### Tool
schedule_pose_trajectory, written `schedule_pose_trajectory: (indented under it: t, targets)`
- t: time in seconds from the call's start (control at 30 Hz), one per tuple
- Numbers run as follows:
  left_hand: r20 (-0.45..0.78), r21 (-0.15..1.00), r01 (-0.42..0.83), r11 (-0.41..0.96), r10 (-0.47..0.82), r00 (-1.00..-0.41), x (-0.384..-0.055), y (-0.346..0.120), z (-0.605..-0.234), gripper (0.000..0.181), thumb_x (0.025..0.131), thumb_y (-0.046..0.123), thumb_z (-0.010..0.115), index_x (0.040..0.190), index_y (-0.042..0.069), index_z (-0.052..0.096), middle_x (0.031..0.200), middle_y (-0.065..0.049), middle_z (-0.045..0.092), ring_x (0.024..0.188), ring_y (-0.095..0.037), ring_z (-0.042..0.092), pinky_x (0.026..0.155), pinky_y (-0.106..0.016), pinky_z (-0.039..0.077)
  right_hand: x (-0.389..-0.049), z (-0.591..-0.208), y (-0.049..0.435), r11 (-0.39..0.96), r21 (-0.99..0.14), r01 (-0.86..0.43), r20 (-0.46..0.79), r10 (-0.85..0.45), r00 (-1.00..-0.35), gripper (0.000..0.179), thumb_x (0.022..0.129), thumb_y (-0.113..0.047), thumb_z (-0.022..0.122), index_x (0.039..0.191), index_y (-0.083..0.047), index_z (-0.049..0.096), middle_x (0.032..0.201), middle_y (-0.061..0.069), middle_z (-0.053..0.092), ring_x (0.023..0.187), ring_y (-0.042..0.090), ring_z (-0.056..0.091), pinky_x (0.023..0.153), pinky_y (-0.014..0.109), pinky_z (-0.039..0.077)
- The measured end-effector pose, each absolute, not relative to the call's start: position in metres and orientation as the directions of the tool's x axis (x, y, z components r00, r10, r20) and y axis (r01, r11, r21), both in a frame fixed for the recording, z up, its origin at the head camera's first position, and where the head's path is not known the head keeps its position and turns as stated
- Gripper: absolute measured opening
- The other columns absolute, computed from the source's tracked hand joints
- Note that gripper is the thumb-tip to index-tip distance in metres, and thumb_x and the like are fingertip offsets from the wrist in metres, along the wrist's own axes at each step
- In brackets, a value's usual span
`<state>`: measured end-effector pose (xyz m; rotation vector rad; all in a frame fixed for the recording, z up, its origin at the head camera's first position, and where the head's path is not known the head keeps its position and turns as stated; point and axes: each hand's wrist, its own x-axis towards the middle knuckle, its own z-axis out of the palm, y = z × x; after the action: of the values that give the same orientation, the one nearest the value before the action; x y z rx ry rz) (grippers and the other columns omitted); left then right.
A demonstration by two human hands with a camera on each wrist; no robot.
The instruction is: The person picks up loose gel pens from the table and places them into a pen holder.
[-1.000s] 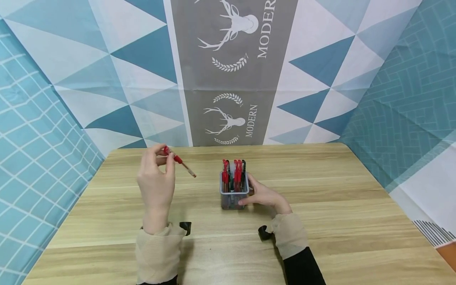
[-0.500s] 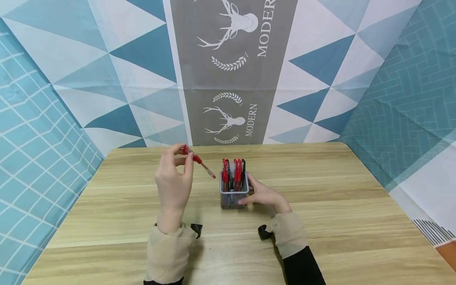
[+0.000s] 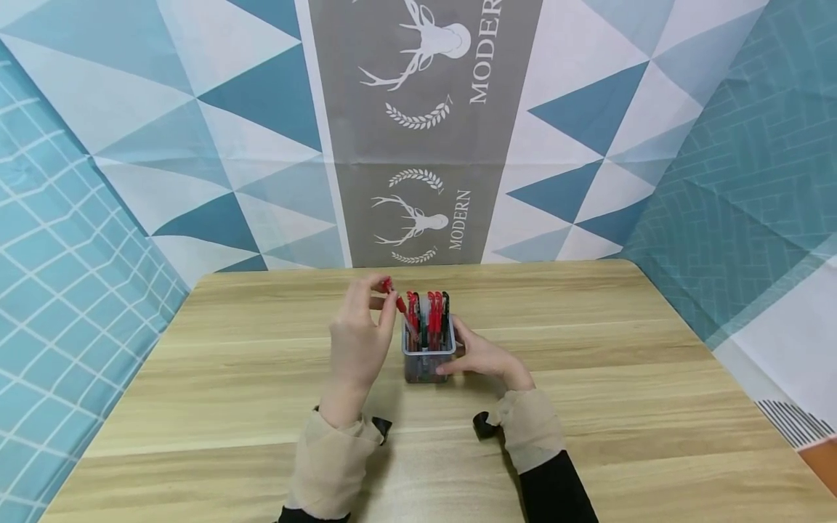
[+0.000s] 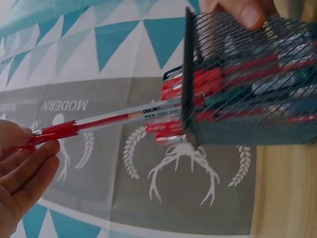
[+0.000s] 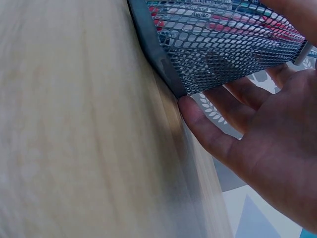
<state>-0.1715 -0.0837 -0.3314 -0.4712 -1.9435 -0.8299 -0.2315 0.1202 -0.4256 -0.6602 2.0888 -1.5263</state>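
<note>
A red gel pen with a clear barrel (image 4: 109,119) slants down from my left hand (image 3: 360,335), whose thumb and fingertips pinch it near its red end. The pen's far end reaches into the mouth of a dark mesh pen holder (image 3: 426,369), as the left wrist view shows. Several red and black pens (image 3: 435,319) stand upright in that holder. On its right side my right hand (image 3: 487,359) grips the holder, thumb at the front and fingers farther back. The right wrist view shows fingers (image 5: 213,124) touching the mesh near its base.
The holder stands on a wooden table (image 3: 621,363). Behind the table hangs a patterned cloth (image 3: 261,109) with triangles and deer heads. Black straps (image 3: 484,426) stick out at both beige cuffs (image 3: 530,428).
My left hand has moved right with the red gel pen, from left of the pen holder to its mouth. My right hand and the holder stay in place.
</note>
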Motion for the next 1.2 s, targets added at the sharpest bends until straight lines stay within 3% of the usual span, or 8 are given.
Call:
schedule_pose_trajectory:
  t: [0.3,0.47,0.8,1.2]
  targets:
    - [0.807,0.378,0.598,0.706,0.065,-0.587,-0.176,-0.069,-0.346,0.025,0.082,0.003,0.063,0.106,0.0,0.055,0.09,-0.01,0.06,0.069,-0.016,0.063,0.057,-0.021,0.053,-0.219,-0.407,0.117,0.243,-0.965,-0.096,-0.085,-0.637,-0.766,0.096,0.073,-0.003,0.073,0.144,-0.016,0.009,0.138,0.015,0.036,0.127,0.029,0.035,0.109,0.044,0.024]
    - [0.791,0.372,0.576,0.728,0.075,-0.607,-0.18,-0.063,-0.353,0.025,0.081,0.003,0.065,0.103,0.001,0.057,0.091,-0.01,0.062,0.066,-0.016,0.063,0.055,-0.019,0.053,-0.219,-0.407,0.117,0.23,-0.97,-0.081,-0.088,-0.639,-0.765,0.094,0.072,-0.001,0.072,0.144,-0.016,0.012,0.135,0.015,0.039,0.121,0.028,0.041,0.107,0.043,0.027]
    - [0.751,0.393,0.531,0.751,0.071,-0.656,-0.188,-0.059,-0.369,0.025,0.079,0.004,0.068,0.102,0.001,0.06,0.093,-0.012,0.065,0.072,-0.022,0.065,0.057,-0.027,0.055,-0.232,-0.431,0.121,0.221,-0.969,-0.11,-0.061,-0.645,-0.761,0.096,0.072,-0.007,0.075,0.143,-0.024,0.012,0.134,0.011,0.04,0.118,0.024,0.044,0.104,0.039,0.032]
    - [0.683,0.417,0.467,0.78,0.07,-0.727,-0.192,-0.058,-0.378,0.025,0.08,0.005,0.066,0.105,0.004,0.061,0.098,-0.011,0.065,0.082,-0.024,0.066,0.067,-0.03,0.056,-0.232,-0.428,0.12,0.234,-0.966,-0.111,-0.067,-0.639,-0.766,0.097,0.071,-0.008,0.076,0.143,-0.025,0.013,0.135,0.009,0.04,0.118,0.023,0.043,0.105,0.041,0.029]
